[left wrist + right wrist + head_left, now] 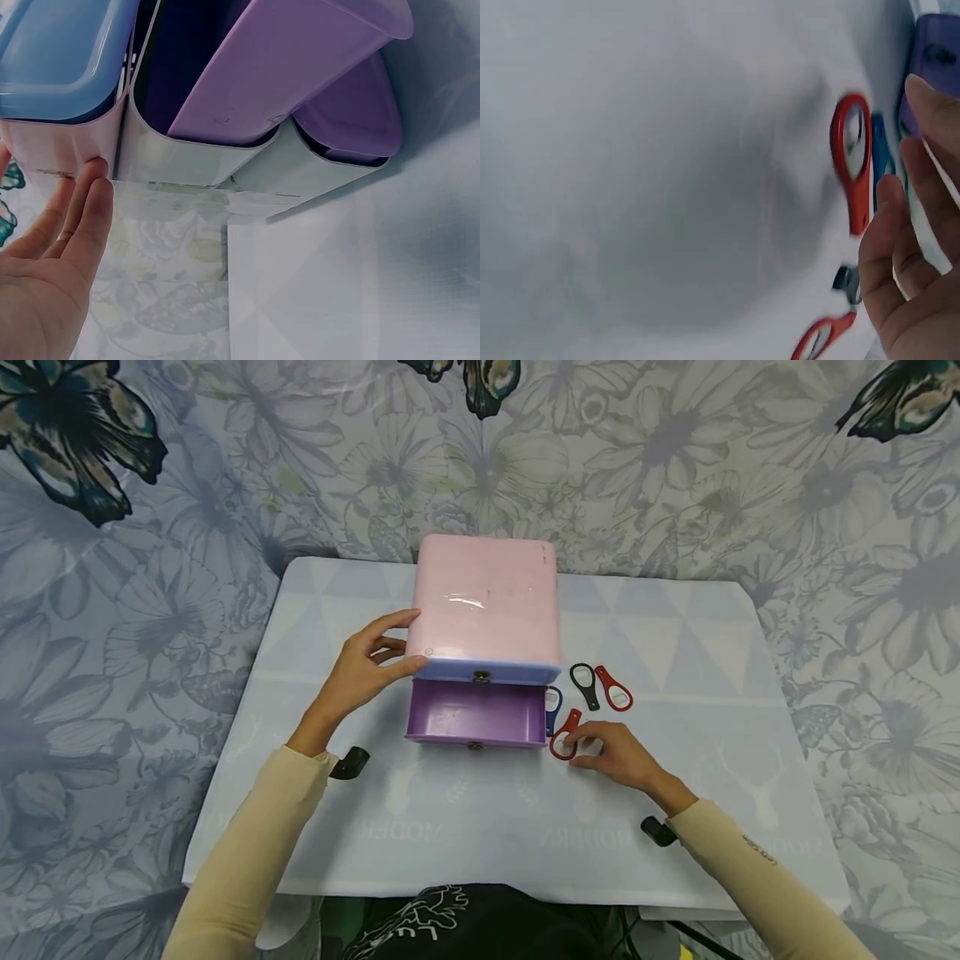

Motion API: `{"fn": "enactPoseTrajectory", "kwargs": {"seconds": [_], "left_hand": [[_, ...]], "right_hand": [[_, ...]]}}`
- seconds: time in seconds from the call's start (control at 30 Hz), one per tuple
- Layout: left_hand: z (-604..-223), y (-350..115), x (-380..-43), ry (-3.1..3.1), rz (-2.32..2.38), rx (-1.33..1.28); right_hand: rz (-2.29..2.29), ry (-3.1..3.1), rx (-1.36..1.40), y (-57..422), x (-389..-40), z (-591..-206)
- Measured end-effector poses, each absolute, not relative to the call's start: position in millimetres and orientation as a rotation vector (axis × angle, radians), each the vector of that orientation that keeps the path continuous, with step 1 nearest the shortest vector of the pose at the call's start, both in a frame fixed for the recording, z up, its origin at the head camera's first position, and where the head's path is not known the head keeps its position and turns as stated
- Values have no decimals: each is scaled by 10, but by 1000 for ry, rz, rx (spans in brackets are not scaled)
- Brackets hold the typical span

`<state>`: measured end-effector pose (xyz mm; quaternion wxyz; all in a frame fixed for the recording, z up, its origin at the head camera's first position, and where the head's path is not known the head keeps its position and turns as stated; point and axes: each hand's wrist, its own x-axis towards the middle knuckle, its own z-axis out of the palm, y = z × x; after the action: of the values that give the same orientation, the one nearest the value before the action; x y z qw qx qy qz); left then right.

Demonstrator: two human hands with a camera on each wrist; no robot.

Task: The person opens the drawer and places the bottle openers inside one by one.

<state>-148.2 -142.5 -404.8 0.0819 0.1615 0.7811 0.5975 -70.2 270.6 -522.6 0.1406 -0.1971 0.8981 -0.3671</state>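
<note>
A small drawer cabinet (486,597) with a glossy pink top stands on the table. Its blue drawer (60,56) is closed, while the purple drawer (477,714) below is pulled out and looks empty. My left hand (358,667) rests its extended fingers against the cabinet's left side, thumb at the front corner. To the right of the drawer, my right hand (617,755) reaches down, its fingertips right at a red magnifying-glass-shaped item (850,161). That item lies on the table, and the fingers are spread over it in the right wrist view.
A blue item (553,706) of the same shape lies against the cabinet's right side. Farther back are a black one (584,685) and another red one (615,689). The patterned table (720,727) extends to both sides, with a floral wall covering (675,485) behind.
</note>
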Motion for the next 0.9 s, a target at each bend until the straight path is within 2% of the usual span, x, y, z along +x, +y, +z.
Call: {"fn": "enactPoseTrajectory", "kwargs": {"seconds": [0.23, 0.53, 0.9], "left_hand": [[-4033, -1431, -1477, 2337, 1768, 462], [-4028, -1400, -1473, 2326, 1784, 468], [-4049, -1406, -1483, 2338, 1784, 482]], "right_hand": [[-1059, 2511, -764, 2925, -984, -5312], [-1068, 2481, -942, 2961, -1193, -5451], [-939, 2473, -959, 2947, -1267, -5500]]}}
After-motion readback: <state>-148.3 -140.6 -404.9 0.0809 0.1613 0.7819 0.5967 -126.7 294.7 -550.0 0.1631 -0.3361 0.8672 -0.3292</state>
